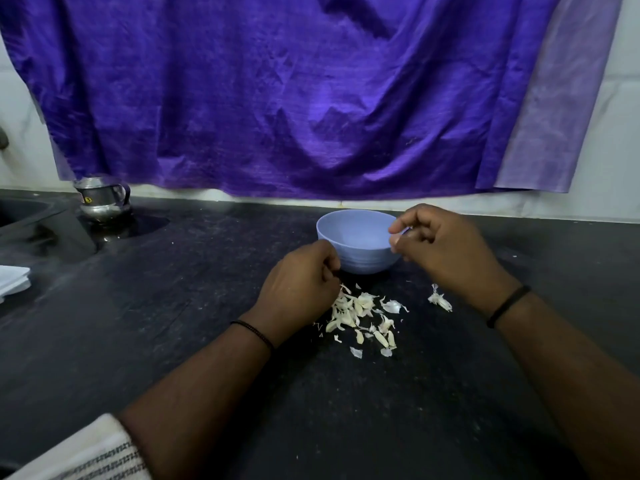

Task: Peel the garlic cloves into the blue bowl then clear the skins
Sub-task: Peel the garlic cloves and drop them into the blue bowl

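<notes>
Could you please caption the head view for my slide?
Both hands work beside the blue bowl, garlic skins littering the dark counter.

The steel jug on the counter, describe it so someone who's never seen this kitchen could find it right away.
Start at the big purple cloth hanging over the black counter and follow its lower left corner down. There the steel jug stands, far left of the blue bowl. It is the only shiny metal thing in view, with a handle on its right and a small round sticker.

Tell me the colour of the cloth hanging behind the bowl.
Purple cloth, with a paler lilac strip at its right edge; head view.
</notes>
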A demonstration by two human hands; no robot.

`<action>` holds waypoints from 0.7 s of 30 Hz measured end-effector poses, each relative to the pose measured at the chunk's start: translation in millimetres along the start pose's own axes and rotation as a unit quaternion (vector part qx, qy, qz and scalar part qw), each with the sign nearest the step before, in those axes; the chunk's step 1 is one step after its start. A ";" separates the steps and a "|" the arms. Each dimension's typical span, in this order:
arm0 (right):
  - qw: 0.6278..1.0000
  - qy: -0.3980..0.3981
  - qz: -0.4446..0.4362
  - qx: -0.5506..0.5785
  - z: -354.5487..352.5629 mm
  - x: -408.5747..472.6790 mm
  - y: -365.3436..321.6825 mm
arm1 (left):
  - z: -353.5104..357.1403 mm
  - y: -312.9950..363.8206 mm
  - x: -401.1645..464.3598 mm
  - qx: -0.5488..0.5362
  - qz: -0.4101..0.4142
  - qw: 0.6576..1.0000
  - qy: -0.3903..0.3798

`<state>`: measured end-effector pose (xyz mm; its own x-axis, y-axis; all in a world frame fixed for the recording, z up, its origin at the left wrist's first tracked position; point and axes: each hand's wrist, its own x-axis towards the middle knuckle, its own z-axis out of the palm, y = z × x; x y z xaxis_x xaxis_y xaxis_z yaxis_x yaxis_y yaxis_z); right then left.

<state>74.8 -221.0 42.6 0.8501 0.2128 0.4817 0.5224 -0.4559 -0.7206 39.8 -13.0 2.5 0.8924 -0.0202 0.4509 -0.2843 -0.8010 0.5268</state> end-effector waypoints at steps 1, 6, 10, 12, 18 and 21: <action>0.999 -0.027 -0.010 -0.032 -0.2 -1.8 -0.4 | -0.1 -0.4 -0.3 -0.003 0.007 1.000 -0.001; 0.986 -0.101 -0.033 -0.126 -6.3 -7.4 -10.5 | -2.5 -0.9 -0.6 -0.020 0.014 1.000 -0.009; 0.976 -0.143 -0.020 -0.165 -1.1 -9.4 -6.9 | -2.2 -1.0 -1.3 -0.049 0.018 0.999 -0.013; 0.968 -0.165 -0.029 -0.186 4.8 -11.4 -5.2 | 0.9 -1.1 -0.8 -0.047 0.018 0.999 -0.019; 0.970 -0.164 -0.036 -0.175 18.5 -15.5 -1.1 | 5.0 -7.9 3.4 -0.009 0.004 0.999 0.044; 0.970 -0.164 -0.042 -0.173 21.7 -17.2 -1.4 | 2.9 -8.2 3.9 -0.004 -0.009 0.997 0.078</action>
<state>60.9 -205.4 24.5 0.8101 0.5001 0.3060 0.5861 -0.6759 -0.4469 46.6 -8.2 -2.1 0.8323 0.0884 0.5473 -0.2720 -0.7950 0.5422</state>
